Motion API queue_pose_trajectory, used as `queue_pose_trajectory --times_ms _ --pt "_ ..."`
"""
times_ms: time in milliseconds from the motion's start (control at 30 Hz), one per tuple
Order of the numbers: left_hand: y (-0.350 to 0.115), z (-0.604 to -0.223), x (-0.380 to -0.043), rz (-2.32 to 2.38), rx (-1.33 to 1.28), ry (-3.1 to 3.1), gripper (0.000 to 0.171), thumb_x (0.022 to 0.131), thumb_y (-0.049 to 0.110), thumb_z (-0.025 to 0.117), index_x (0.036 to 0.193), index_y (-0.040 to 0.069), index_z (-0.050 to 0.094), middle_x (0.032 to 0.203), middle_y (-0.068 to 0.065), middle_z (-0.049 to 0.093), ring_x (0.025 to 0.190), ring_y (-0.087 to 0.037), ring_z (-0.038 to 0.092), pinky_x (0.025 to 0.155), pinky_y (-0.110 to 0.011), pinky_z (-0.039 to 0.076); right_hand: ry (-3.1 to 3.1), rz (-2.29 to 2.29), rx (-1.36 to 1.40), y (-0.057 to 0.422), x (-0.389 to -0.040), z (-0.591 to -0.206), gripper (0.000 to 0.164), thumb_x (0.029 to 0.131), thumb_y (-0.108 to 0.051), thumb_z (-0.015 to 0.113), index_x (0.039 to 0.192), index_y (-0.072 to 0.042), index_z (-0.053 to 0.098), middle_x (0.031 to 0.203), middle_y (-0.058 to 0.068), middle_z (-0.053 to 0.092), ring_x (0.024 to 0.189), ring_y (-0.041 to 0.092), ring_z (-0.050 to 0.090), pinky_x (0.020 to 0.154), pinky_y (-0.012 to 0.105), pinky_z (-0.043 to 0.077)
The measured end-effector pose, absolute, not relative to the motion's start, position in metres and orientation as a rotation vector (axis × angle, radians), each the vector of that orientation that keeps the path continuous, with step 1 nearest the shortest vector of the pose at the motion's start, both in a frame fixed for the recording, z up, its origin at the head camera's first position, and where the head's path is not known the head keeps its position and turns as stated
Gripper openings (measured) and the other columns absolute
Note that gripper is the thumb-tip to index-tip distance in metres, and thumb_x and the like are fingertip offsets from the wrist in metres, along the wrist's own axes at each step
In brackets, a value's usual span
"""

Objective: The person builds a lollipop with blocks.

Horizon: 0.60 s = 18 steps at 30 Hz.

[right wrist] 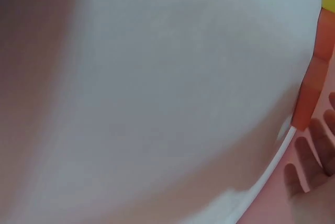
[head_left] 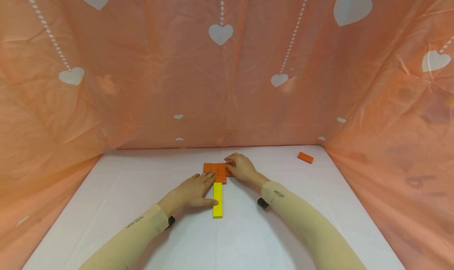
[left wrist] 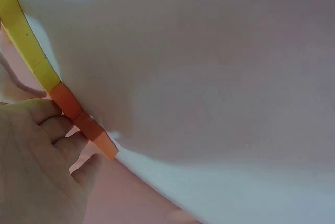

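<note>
Several orange blocks (head_left: 218, 169) lie side by side in a flat patch, with another orange block lying crosswise along their near edge. From there a strip of yellow blocks (head_left: 217, 211) runs toward me. My left hand (head_left: 191, 191) lies with straight fingers on the left part of the orange patch, its thumb touching the yellow strip. At the patch's right side my right hand (head_left: 242, 169) holds an orange block (head_left: 229, 174), fingertips at its far end and top, partly covering it. In the right wrist view the other fingers (right wrist: 309, 156) are spread beside the orange blocks (right wrist: 308, 101).
A single orange block (head_left: 305, 157) lies apart at the back right of the white table (head_left: 266, 242). Pink sheeting with white hearts (head_left: 220, 84) walls in the back and both sides.
</note>
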<state>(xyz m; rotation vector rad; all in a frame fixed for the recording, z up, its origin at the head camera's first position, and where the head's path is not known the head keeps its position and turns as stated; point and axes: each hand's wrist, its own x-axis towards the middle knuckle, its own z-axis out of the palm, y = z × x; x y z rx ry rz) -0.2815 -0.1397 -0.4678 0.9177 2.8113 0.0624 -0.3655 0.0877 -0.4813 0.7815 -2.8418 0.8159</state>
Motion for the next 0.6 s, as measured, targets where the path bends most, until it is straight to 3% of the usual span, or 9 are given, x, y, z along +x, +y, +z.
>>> queue_pose_trajectory --times_ms 600 --pt "-0.1398 -0.4686 -0.2824 0.106 0.921 2.811 0.098 0.094 0.07 0.057 0.161 0.002 0.034 0.169 -0.014 0.029 0.156 -0.032 0.028 0.124 -0.054 0.03 -2.882 0.81 0.736 0.0944 -0.3622 -0.4805 0.028 0.102 -0.017 0.067 0.125 -0.003 0.074 0.125 0.015 0.07 0.118 0.032 0.065 0.106 0.048 0.051"
